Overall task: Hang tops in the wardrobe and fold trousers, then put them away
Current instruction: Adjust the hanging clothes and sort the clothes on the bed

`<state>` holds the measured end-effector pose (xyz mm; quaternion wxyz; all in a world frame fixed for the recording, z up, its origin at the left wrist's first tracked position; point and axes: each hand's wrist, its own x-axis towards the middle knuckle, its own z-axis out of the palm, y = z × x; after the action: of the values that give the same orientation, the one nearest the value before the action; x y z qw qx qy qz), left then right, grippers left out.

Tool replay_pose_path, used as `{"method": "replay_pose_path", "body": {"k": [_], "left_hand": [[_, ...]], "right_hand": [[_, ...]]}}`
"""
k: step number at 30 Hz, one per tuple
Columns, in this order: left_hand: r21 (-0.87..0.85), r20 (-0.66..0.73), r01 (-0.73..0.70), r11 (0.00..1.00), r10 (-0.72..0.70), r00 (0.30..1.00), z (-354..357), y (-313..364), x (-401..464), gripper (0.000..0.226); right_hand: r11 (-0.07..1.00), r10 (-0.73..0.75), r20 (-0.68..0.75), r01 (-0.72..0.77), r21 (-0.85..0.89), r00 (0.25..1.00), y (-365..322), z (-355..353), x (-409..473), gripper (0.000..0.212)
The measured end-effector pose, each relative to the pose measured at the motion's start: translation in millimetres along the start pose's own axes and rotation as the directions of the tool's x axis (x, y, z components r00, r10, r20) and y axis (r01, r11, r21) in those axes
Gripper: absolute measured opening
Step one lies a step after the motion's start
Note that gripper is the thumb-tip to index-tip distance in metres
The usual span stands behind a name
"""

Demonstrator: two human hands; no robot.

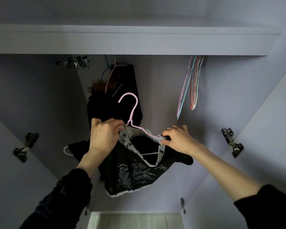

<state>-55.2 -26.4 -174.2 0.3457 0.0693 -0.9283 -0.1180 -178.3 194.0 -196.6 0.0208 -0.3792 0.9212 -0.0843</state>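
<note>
Wardrobe (155, 42) stands open; black top (132, 172) hangs before it on pink hanger (133, 109). Left hand (104, 134) and right hand (178, 139) fingers pinch its neckline; one loose shoulder could slip off, dropping it.

A cluster of metal clips (76, 62) hangs at the far upper left, just under the shelf (130, 41) that spans the top. Metal door hinges sit on both sides: 1 at the left (26, 147), 1 at the right (232, 142) and a smaller 1 lower right (182, 204). A strip of pale wood-grain floor (135, 220) shows at the near bottom edge.
</note>
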Motion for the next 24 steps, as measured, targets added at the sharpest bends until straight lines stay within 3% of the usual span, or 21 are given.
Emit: {"method": "replay_pose_path", "body": {"k": [4,8,14,19,24], "left_hand": [[-0.043,-0.032,0.014,0.999,-0.016,0.999,-0.3,5.2,-0.6,0.014],[-0.049,-0.03,0.028,0.998,-0.03,0.999,1.2,-0.1,-5.9,0.008],[0.125,0.21,0.138,0.982,-0.162,0.964,8.7,-30.2,-23.4,0.037],[0.086,0.085,0.154,0.984,-0.162,0.983,9.5,-38.8,-31.8,0.011],[0.151,-0.008,0.225,0.963,-0.226,0.974,10.3,-42.2,-24.7,0.011]], "right_hand": [[0.976,-0.101,-0.179,0.132,0.17,0.979,-10.9,4.4,-0.9,0.023],[0.914,-0.064,-0.312,0.181,0.363,0.948,-12.9,2.5,-1.8,0.016],[0.866,0.052,-0.347,0.131,0.482,0.936,6.7,1.4,-9.6,0.015],[0.846,0.127,-0.328,0.07,0.528,0.936,23.3,-4.2,-17.0,0.016],[0.841,0.163,-0.288,0.02,0.541,0.944,32.6,-3.1,-19.3,0.019]]}}
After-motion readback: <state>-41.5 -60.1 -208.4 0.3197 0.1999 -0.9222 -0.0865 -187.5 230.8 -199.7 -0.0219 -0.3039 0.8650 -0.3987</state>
